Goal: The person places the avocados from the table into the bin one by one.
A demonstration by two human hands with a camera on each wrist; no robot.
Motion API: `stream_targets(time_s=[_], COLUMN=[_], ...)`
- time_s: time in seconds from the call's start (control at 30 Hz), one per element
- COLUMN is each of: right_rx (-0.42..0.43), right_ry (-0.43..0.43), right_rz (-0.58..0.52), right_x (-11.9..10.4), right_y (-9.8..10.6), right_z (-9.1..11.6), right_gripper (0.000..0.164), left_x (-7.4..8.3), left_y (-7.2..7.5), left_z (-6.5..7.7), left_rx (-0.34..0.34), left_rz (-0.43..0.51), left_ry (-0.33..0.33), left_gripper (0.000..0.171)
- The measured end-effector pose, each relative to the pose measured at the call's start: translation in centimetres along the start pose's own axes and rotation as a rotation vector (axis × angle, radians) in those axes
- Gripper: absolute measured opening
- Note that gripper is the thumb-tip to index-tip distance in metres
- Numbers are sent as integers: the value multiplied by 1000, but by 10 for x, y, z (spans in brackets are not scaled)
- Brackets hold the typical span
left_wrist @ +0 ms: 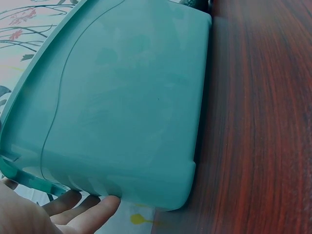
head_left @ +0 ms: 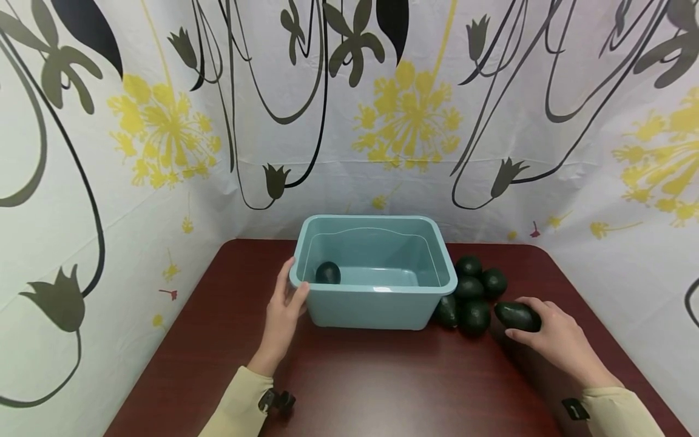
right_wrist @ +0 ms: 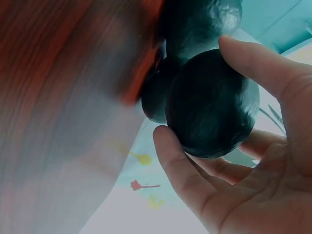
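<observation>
A light-blue plastic bin (head_left: 371, 309) stands on the table, with one dark green avocado (head_left: 327, 273) inside at the left. My left hand (head_left: 284, 321) holds the bin's front left corner by the rim; in the left wrist view its fingers (left_wrist: 100, 214) lie against the outer wall. To the right of the bin, my right hand (head_left: 562, 337) grips another avocado (head_left: 516, 317) between thumb and fingers. The right wrist view shows this held avocado (right_wrist: 214, 105) up close, overlapping others behind it. Several more avocados (head_left: 474, 315) sit piled against the bin's right side.
The dark red wooden table (head_left: 415, 382) has rounded far corners. Behind it and at both sides hangs a white curtain (head_left: 338, 139) with grey and yellow flower prints. Both wrists wear small black devices, the left one (head_left: 275, 400) jutting over the table.
</observation>
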State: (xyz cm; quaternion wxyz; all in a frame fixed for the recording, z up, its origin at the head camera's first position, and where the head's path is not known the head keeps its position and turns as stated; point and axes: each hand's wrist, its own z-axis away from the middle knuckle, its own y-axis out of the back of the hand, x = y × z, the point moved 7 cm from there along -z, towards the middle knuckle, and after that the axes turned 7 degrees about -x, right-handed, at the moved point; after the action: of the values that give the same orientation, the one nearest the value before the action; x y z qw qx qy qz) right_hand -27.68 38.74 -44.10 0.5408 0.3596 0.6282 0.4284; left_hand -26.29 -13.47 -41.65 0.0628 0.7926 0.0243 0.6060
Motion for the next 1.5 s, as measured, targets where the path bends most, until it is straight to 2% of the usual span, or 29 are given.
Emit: stream_targets(time_s=[0.73,1.5], right_rx=[125,151], right_ry=[35,44], right_rz=[-4,-7], right_x=[-16,-27], right_y=[16,24], right_z=[6,8], right_gripper=[78,76], left_x=[0,1], left_y=[-2,-3], left_z=[0,1], left_rx=[6,-4], left_rz=[1,17], left_ry=[0,-15], left_gripper=[66,65])
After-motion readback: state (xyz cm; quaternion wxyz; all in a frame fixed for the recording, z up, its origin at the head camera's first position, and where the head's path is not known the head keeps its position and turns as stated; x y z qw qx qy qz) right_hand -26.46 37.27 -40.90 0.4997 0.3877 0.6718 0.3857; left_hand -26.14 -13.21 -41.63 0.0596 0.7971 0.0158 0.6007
